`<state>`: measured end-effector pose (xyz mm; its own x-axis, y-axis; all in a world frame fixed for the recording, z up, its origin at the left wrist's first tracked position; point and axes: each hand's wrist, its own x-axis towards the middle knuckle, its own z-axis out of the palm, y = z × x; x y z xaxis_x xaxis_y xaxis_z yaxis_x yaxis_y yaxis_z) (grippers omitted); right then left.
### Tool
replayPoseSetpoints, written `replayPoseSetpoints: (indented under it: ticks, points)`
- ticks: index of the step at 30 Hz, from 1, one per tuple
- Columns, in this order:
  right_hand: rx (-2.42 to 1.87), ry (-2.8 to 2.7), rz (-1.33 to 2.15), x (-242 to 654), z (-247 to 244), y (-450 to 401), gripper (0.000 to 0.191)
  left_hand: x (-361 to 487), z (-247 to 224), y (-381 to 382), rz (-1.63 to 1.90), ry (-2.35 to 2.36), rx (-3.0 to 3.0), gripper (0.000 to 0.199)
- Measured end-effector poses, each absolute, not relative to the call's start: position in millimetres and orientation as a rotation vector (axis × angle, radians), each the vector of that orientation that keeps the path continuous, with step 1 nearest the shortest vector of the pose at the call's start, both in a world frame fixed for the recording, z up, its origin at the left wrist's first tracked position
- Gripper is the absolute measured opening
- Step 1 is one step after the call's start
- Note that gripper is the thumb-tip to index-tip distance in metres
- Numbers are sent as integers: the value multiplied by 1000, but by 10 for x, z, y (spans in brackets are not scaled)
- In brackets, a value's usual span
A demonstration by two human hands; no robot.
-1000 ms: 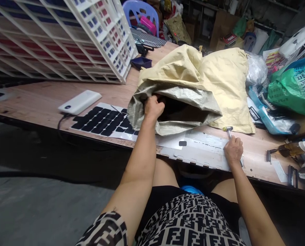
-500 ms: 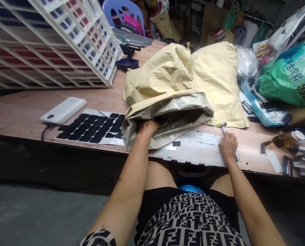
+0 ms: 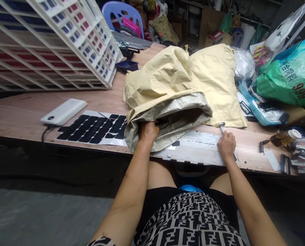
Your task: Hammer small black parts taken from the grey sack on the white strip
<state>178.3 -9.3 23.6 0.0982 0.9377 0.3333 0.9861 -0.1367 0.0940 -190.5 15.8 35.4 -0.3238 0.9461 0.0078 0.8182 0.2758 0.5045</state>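
My left hand [image 3: 148, 133] reaches into the mouth of a tan paper sack [image 3: 157, 75] with a silvery woven lining; its fingers are hidden inside. On the right, my right hand [image 3: 227, 146] is closed around the handle of a small hammer [image 3: 221, 127], whose yellowish head points away from me. That hand rests over a pale board [image 3: 195, 153] along the table's front edge. One black rounded piece [image 3: 176, 143] lies on the board beside the sack. To the left, a sheet of black rounded pieces [image 3: 91, 128] lies partly beneath the sack.
A white power bank [image 3: 63, 112] with a cable sits left of the sheet. A large white plastic crate [image 3: 107, 80] stands behind it. A second tan sack [image 3: 213, 82], a green bag [image 3: 282, 82], a blue tray [image 3: 263, 114] and a brown bottle [image 3: 282, 137] occupy the right side.
My left hand has shifted slightly inside the sack opening, and the sack's near lip has moved a little to the right. My right hand keeps hold of the hammer. The view has turned slightly.
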Motion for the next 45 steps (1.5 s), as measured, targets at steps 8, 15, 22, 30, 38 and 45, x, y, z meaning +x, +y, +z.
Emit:
replayPoseSetpoints:
  ticks: [8,15,22,30,38,45]
  points:
    - [-2219,-1962,-493,1772,250,-94,29,-890,553,-215,806,1625,2440,30]
    - [-2189,-1944,-484,1783,240,-96,30,-341,218,-277,676,1244,2408,26]
    - [-2118,-1855,-230,1874,293,-99,36,-577,-26,-271,956,1246,2059,25]
    - [-1664,-1672,414,1610,643,-962,38,-569,-23,-267,1018,1206,2015,25]
    - [-1614,-1662,621,1461,542,-1288,37,-578,-10,-265,1016,1190,1969,15]
    - [-1581,-1797,516,1381,488,-1303,33,-577,-14,-251,1014,1188,1957,16]
